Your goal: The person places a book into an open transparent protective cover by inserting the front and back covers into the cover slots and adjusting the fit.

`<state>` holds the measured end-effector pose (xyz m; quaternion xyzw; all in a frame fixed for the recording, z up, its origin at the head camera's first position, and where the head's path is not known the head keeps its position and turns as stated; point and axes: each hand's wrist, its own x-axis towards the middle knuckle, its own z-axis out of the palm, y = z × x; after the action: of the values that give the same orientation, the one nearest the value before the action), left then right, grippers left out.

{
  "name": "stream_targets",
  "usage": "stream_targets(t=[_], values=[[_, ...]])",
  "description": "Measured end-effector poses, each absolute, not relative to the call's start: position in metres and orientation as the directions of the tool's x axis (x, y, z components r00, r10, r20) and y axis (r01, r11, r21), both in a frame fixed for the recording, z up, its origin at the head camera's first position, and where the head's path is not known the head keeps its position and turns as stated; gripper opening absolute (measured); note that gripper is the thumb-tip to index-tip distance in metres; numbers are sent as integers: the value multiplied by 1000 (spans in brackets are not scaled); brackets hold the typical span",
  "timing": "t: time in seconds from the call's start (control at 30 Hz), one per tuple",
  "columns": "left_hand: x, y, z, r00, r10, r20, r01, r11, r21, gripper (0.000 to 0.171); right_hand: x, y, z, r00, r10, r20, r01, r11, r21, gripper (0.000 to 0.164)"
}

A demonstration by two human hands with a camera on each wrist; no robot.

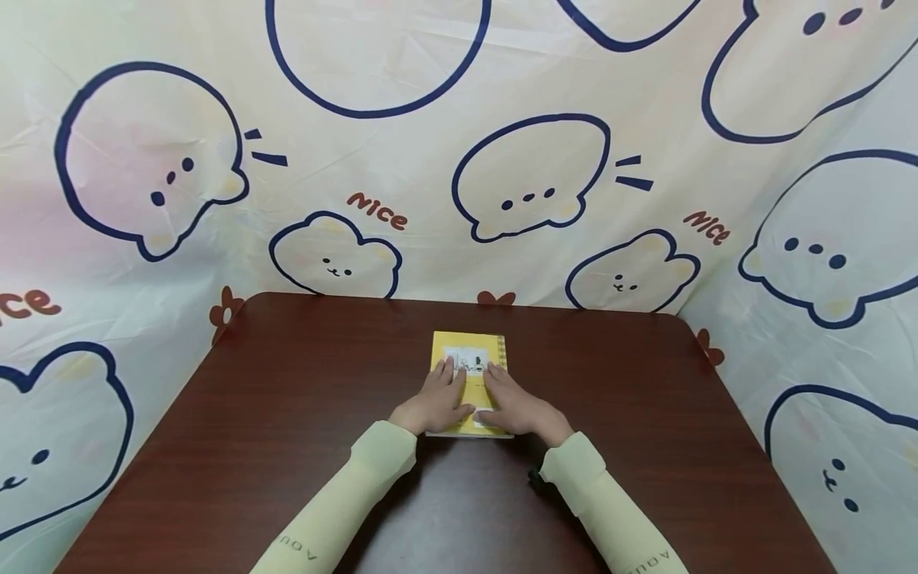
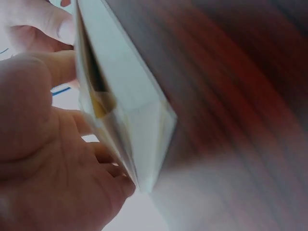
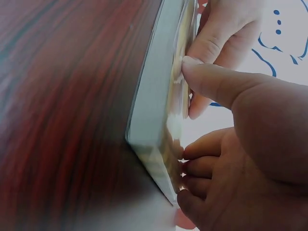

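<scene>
A thick yellow spiral-bound notebook (image 1: 475, 392) lies on the table, its binding along the right side and a pale picture label on its cover. My left hand (image 1: 433, 401) rests on the left half of the cover with fingers extended. On the right half lies my right hand (image 1: 522, 405), fingers straight and pointing away from me. Both thumbs point inward near the lower middle of the cover. The left wrist view shows the notebook's pale page edges (image 2: 130, 72) and the cover slightly raised from them. In the right wrist view, the right fingertips (image 3: 192, 166) touch the cover.
The dark brown wooden table (image 1: 287, 383) extends around the notebook on all sides. A pale curtain (image 1: 423, 159) printed with cartoon bears surrounds its back and sides. A small black object (image 1: 536, 480) shows by the right sleeve cuff.
</scene>
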<state>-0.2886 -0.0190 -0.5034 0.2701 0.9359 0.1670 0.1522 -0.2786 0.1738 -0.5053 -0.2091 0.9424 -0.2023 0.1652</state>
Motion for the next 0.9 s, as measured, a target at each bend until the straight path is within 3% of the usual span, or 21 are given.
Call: stream_targets(t=[0.6,0.9], values=[[-287,-10,-506,-784,581,-219,474,788,393,76,-271,183,-510,-863,-466,-193,-342,822,-455,86],[-287,-14,-511,-844,532,-74,442,766,467,71,-275,183,-514,-912,-395,-109,-321,855,-407,83]])
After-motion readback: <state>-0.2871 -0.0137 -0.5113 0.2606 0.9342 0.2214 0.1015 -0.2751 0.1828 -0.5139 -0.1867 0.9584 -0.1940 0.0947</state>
